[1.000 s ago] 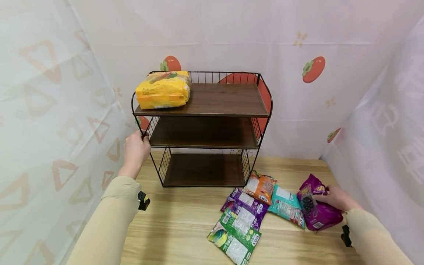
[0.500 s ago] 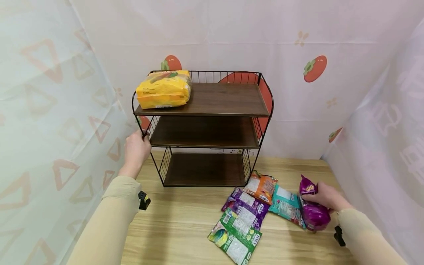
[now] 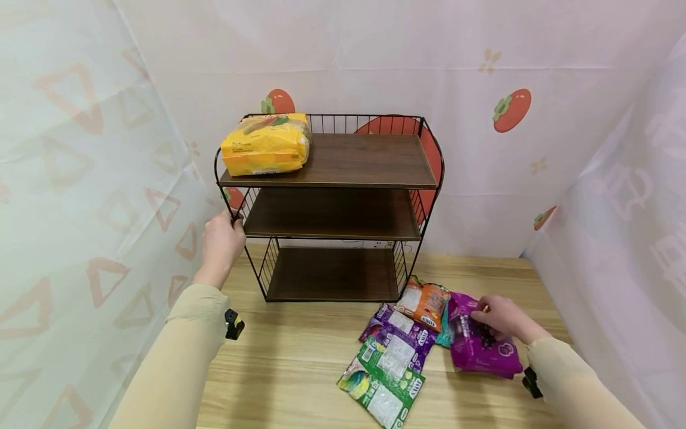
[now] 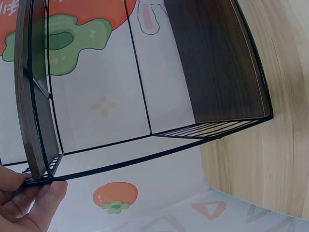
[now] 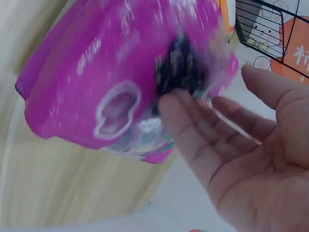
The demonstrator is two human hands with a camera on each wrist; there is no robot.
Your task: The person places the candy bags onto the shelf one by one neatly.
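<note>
My left hand (image 3: 222, 243) grips the left side post of a three-tier wire rack (image 3: 370, 159) with dark wooden shelves. In the left wrist view, thumb and fingers (image 4: 48, 198) hold the black wire at the middle shelf's corner. My right hand (image 3: 502, 319) touches a magenta snack bag (image 3: 482, 357) with dark berries pictured on it. Seen from the right wrist, the fingers (image 5: 186, 128) lie against the bag's front, nearly straight, with the thumb apart. The bag covers most of a teal packet (image 3: 444, 336) beside it.
A yellow bag (image 3: 268, 149) stands on the top shelf's left end. Orange (image 3: 429, 301), purple (image 3: 399, 325) and green (image 3: 383, 381) packets lie on the wooden table (image 3: 289, 369), right of and in front of the rack. Printed cloth walls (image 3: 579, 250) enclose the table.
The magenta bag has turned over and shifted left onto the teal packet, its berry picture now facing up. My right hand has moved left with it; the left hand stays on the rack.
</note>
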